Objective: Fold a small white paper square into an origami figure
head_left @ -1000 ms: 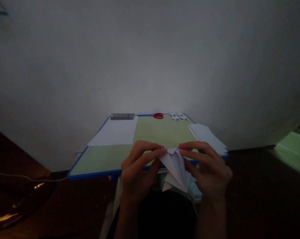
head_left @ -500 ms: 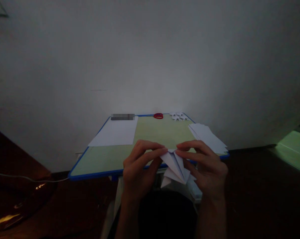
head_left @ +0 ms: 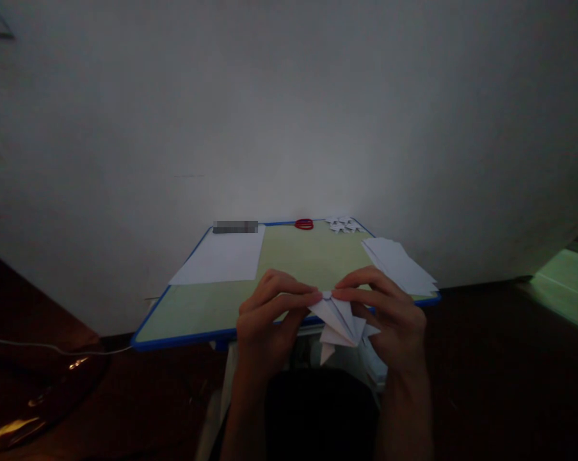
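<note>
A folded white paper piece (head_left: 339, 320), with layered pointed flaps, hangs between my hands just past the near edge of the table. My left hand (head_left: 272, 314) pinches its upper left corner between thumb and fingers. On the other side, my right hand (head_left: 389, 314) pinches the upper right, its fingertips close to the left ones. A small folded edge shows between the fingertips. The flaps fan downward, and one narrow point sticks out toward the right wrist. Both thumbs are partly hidden behind the paper and fingers.
The pale green table (head_left: 197, 314) has a blue rim. Large white sheets (head_left: 221, 259) lie at its left, with a blurred-out dark object (head_left: 235, 227) behind. Red-handled scissors (head_left: 304, 224) and several small folded paper pieces (head_left: 345, 225) sit at the back. A paper stack (head_left: 399, 266) lies right.
My right hand has shifted slightly left, bringing the fingertips closer together. The paper piece has tilted, and its lower flaps have spread a little and risen.
</note>
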`<move>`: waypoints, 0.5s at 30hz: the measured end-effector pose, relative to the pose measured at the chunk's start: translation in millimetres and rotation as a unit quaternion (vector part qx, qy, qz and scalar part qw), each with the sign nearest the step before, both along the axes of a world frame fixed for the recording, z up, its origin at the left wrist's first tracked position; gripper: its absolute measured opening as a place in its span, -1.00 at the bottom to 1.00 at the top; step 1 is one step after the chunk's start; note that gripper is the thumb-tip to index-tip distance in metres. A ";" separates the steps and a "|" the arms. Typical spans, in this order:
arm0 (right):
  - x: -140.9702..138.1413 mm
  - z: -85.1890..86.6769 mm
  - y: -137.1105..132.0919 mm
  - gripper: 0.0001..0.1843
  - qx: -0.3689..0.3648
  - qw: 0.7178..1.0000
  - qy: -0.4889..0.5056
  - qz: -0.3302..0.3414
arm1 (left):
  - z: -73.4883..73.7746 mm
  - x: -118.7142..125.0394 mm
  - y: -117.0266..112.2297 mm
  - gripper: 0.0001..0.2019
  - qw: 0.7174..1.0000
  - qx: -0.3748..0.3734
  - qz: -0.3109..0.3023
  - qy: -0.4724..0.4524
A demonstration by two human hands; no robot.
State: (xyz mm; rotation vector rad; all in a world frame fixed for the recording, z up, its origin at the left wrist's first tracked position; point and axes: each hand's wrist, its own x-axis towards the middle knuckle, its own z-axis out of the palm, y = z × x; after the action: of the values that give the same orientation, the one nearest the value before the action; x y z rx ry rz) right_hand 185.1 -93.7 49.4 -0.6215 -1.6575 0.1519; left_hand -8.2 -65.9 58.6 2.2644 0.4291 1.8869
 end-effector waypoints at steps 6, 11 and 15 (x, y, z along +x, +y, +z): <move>-2.3 3.7 0.5 -0.66 0.015 0.999 0.007 0.029 | 1.9 -2.8 -2.6 -0.82 0.998 -0.061 -0.032 0.012; -2.4 3.3 1.0 -0.63 0.032 0.999 0.000 0.025 | 1.8 -2.9 -3.4 -0.79 0.996 -0.069 -0.060 0.021; -3.7 4.3 -0.2 -0.64 0.031 0.999 -0.006 0.018 | -0.7 -0.9 -2.8 -0.77 0.995 -0.076 -0.070 0.011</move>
State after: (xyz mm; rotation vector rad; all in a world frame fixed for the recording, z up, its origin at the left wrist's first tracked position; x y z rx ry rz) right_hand 181.4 -93.9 53.7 -0.5465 -1.6796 0.1226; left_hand -9.2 -68.8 57.9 2.1598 0.3915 1.7025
